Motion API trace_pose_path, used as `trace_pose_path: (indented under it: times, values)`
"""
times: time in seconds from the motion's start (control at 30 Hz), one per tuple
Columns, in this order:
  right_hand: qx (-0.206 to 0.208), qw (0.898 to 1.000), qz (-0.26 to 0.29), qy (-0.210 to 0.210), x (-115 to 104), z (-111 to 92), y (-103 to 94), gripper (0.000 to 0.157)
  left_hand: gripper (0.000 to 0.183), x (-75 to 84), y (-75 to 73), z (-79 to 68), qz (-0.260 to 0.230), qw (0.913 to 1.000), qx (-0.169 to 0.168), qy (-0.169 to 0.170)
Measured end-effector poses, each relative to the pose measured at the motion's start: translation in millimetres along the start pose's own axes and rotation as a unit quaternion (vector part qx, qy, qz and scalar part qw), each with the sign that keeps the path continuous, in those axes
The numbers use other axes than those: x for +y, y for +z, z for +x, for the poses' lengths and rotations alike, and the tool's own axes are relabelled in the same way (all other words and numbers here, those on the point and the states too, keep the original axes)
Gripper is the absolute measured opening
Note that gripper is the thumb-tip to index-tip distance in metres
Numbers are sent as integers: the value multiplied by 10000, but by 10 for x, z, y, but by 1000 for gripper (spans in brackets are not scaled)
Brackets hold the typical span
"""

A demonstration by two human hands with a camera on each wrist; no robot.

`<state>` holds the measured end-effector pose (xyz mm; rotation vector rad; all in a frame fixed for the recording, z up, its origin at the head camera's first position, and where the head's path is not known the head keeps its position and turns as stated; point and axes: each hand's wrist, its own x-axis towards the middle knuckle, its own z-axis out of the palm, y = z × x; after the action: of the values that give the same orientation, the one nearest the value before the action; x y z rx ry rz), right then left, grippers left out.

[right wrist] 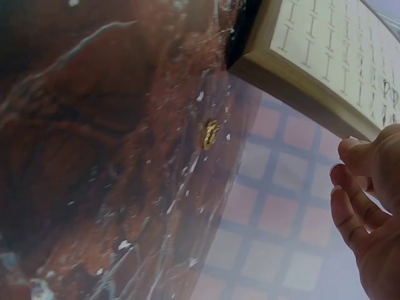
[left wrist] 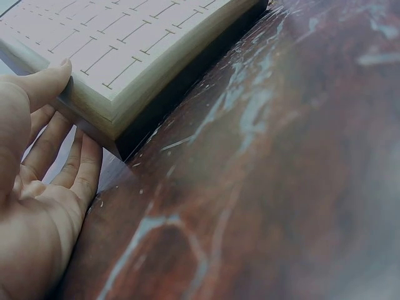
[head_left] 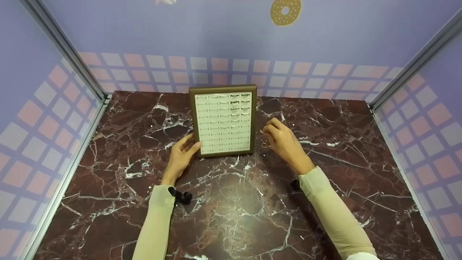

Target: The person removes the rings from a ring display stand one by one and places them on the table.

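A brown-framed display board (head_left: pixel 223 124) with a white face and rows of I-shaped slits leans upright on the marble tabletop. Small dark curved pieces (head_left: pixel 235 103) sit in its upper right slits; their kind is unclear. My left hand (head_left: pixel 183 153) grips the lower left edge, thumb on the front of the frame (left wrist: pixel 150 87) and fingers behind. To the right of the board, my right hand (head_left: pixel 283 139) hovers with thumb and forefinger close together; a pale speck shows there, too small to tell. A small gold ring-like piece (right wrist: pixel 210 134) lies on the table below that hand.
Dark red marble (head_left: pixel 231 209) with white veins covers the tabletop. A purple wall with pink and white checks (head_left: pixel 211 70) stands close behind the board, and side walls (head_left: pixel 433 119) flank the table.
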<state>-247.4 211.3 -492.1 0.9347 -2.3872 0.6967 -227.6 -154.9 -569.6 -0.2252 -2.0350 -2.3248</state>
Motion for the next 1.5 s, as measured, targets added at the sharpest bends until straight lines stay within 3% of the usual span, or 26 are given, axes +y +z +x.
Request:
trace_pose_path:
  times: [0.23, 0.8, 1.5]
  values:
    - [-73, 9999, -73, 59, 72, -118, 14, 8, 50, 215, 53, -79, -101, 9998, -141, -30]
    - [-700, 9961, -427, 318, 241, -312, 97, 10, 53, 273, 49, -80, 67, 9998, -109, -159]
    - [-1281, 9878, -516, 723, 288, -352, 134, 11, 51, 285, 45, -82, 76, 9998, -109, -134]
